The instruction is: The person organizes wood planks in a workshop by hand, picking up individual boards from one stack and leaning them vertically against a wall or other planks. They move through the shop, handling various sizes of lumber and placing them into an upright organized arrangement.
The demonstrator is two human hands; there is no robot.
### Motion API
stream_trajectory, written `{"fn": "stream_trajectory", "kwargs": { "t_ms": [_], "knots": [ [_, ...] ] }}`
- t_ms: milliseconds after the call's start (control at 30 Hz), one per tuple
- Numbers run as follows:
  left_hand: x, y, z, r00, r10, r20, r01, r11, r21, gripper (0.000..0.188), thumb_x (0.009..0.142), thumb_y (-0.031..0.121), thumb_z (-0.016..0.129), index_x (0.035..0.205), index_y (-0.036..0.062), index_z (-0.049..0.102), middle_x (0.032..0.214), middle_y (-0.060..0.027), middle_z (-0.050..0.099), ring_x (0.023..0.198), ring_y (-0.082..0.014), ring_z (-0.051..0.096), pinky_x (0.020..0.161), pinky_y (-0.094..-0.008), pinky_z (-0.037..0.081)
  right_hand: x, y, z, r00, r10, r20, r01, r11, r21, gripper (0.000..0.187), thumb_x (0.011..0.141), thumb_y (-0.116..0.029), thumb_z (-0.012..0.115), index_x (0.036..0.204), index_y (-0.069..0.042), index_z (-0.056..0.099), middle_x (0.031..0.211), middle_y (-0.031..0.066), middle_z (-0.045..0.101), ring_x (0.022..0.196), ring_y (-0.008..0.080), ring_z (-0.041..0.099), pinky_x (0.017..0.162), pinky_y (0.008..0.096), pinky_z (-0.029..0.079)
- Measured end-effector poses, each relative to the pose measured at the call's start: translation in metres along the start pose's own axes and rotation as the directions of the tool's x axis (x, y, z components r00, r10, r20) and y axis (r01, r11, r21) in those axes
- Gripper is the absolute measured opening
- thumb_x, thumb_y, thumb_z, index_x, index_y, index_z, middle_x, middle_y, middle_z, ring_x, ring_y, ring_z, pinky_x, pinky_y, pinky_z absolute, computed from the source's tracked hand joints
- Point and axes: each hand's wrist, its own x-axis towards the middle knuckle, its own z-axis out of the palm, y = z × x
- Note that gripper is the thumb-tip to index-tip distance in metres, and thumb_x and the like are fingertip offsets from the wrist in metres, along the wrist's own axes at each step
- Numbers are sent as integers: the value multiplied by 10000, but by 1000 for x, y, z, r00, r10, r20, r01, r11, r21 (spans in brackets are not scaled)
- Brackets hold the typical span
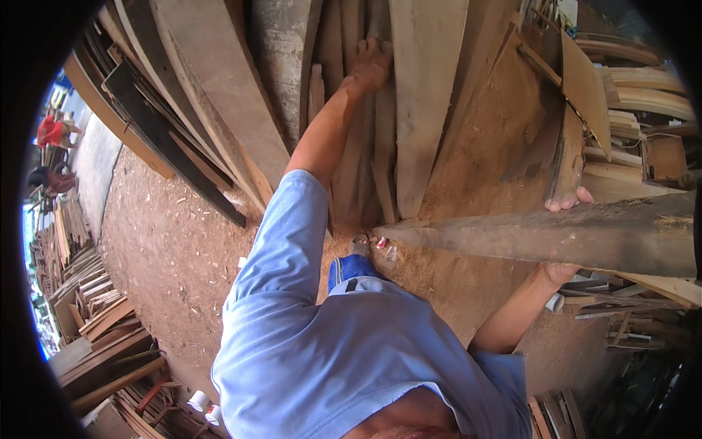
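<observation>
My left hand [370, 64] reaches out to the stack of planks leaning upright [428, 88] ahead and grips the edge of a narrow leaning plank [382, 139]. My right hand [564, 200] holds a long, dark, rough plank [526, 238] that lies level across the right side. Its fingers curl over the top edge and the palm is underneath. The plank's pointed end [384, 230] reaches toward the foot of the leaning stack, near my foot in a sandal [359, 245].
Reddish sawdust ground [168, 249] lies below. More boards lean at the upper left [190, 95]. Sawn timber is piled at the left [95, 307] and the right [636, 95]. A person in red [53, 132] stands far left. White cups [199, 400] sit at the bottom.
</observation>
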Motion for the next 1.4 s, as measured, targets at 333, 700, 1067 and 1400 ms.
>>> {"fn": "stream_trajectory", "kwargs": {
  "t_ms": [333, 700, 1067, 1400],
  "knots": [
    [-71, -31, 23, 886, -71, -458, -210, 819, -534, 674, 705, 257, 751, 1233, 12, 412, 1224, -283, 494, 1172, -441, 466, 986, -463, 404, 16, 8, 4, 998, -48, 48, 49, 998, -25, 914, 743, -565, 749, 1352, 36, 426, 1069, 108, 523, 1003, 212, 502, 913, 371, 407],
    [-204, 9, 48, 883, -429, -189, -64, 289, -955, 804, 653, 242, 851, 1295, -8, 436, 1213, -123, 555, 1113, -213, 547, 975, -342, 438, 39, 47, 5, 999, 13, -49, -13, 1000, -5, 912, 814, -690, 580, 1365, 16, 410, 1209, 89, 516, 1104, 195, 497, 962, 347, 404],
    [-371, 29, 5, 822, -553, -136, -6, 229, -973, 757, 606, 187, 880, 1238, 41, 488, 1130, -57, 572, 1066, -170, 555, 968, -333, 434, 113, 94, 101, 943, -271, 193, 324, 881, -344, 567, 961, -491, 530, 1099, 59, 547, 952, 83, 593, 883, 180, 521, 866, 342, 423],
    [-484, 35, 31, 686, -728, -2, 305, 290, -907, 658, 631, 94, 808, 1212, 32, 506, 1103, -76, 607, 1055, -185, 582, 925, -337, 466, 94, 174, 125, 961, 117, 249, 91, 718, -690, 660, 892, -285, 607, 1382, 83, 362, 1326, 300, 468, 1133, 361, 564, 923, 415, 486]
  ]
}}
